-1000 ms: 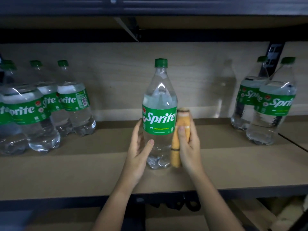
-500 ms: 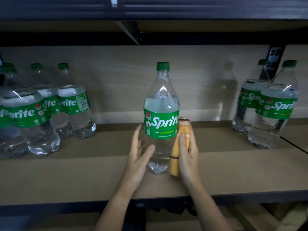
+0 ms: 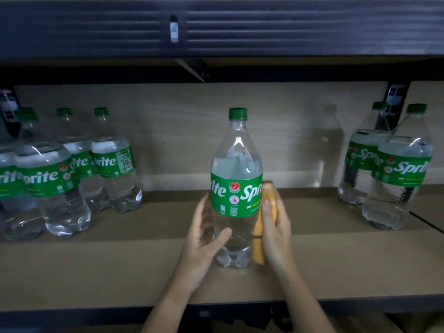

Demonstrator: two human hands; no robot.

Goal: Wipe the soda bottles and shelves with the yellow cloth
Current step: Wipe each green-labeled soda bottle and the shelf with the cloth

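Sprite bottle of clear plastic with a green cap (image 3: 236, 188) stands upright mid-shelf between both hands: left hand (image 3: 204, 236) cups its lower left side, right hand (image 3: 274, 227) presses the folded yellow cloth (image 3: 259, 227) against its right flank.

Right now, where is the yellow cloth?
In the head view the yellow cloth is centre frame, pressed by the right hand against the right side of the middle Sprite bottle, low on the wooden shelf.
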